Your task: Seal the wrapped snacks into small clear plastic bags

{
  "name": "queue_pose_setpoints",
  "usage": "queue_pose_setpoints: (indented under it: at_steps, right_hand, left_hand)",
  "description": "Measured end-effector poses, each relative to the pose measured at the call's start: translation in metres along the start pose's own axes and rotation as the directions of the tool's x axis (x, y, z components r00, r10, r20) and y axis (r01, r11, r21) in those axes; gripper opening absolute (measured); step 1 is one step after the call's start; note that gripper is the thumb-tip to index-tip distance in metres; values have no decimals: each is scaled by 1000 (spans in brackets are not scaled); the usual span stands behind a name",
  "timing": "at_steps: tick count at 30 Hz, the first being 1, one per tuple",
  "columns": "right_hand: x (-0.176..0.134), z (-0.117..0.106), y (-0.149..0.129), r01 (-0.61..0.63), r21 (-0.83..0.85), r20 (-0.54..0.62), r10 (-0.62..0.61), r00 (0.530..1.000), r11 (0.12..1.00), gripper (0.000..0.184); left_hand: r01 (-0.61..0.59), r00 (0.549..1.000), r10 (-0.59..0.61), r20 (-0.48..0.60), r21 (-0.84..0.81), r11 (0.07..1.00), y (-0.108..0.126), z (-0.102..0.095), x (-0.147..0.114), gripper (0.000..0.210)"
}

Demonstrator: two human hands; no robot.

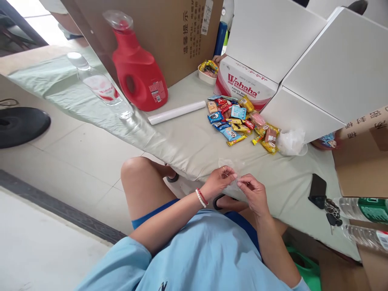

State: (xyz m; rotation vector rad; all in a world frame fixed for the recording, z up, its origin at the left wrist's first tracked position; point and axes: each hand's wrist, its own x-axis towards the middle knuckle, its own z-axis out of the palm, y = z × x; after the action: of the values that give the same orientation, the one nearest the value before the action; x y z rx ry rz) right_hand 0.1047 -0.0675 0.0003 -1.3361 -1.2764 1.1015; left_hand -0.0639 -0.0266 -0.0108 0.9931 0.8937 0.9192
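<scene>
My left hand (220, 180), with a red and a white bracelet at the wrist, pinches a thin clear plastic bag (232, 165). Fingertips of my right hand (252, 191) are closed on the same bag close by, over the table's front edge. Most of the bag is see-through, so its outline is hard to make out. Beyond my hands lies a pile of small wrapped snacks (232, 121) in blue, red and yellow packets. At the pile's right end sits a bunched white plastic bag (292, 141).
A white roll (177, 112), a red detergent jug (139, 72) and a water bottle (101, 87) stand or lie at left. Behind the snacks are a Wahaha carton (245, 83), a snack bowl (207, 74) and white boxes (306, 113). At right are a phone (317, 190), keys (332, 212) and bottles (363, 208).
</scene>
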Motion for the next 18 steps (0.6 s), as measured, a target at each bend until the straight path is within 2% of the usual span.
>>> queue_pose_setpoints:
  at_steps: [3, 6, 8, 11, 13, 18]
  right_hand:
    - [-3, 1, 1, -61, 15, 37, 61, 997, 998, 16]
    - [-4, -2, 7, -127, 174, -38, 136, 990, 976, 23]
    - [-4, -3, 9, -144, 218, -57, 160, 986, 965, 26]
    - [-2, 0, 9, -175, 176, 37, 171, 985, 969, 23]
    - [0, 3, 6, -195, 176, 87, 182, 979, 965, 22]
    - [7, -2, 5, -196, 302, -19, 211, 977, 933, 31]
  left_hand:
    - [-3, 1000, 3, -1, -55, 998, -4, 3, 4, 38]
    - [3, 998, -6, -55, -57, 998, -7, -4, 1, 39]
    - [47, 998, -49, -41, -58, 997, -7, -6, -3, 41]
    - [96, 995, -93, 42, -62, 993, -5, -2, -7, 44]
    - [72, 997, -69, 37, -77, 994, -3, 2, -6, 44]
    - [44, 998, -50, -36, -154, 987, -3, 6, 0, 43]
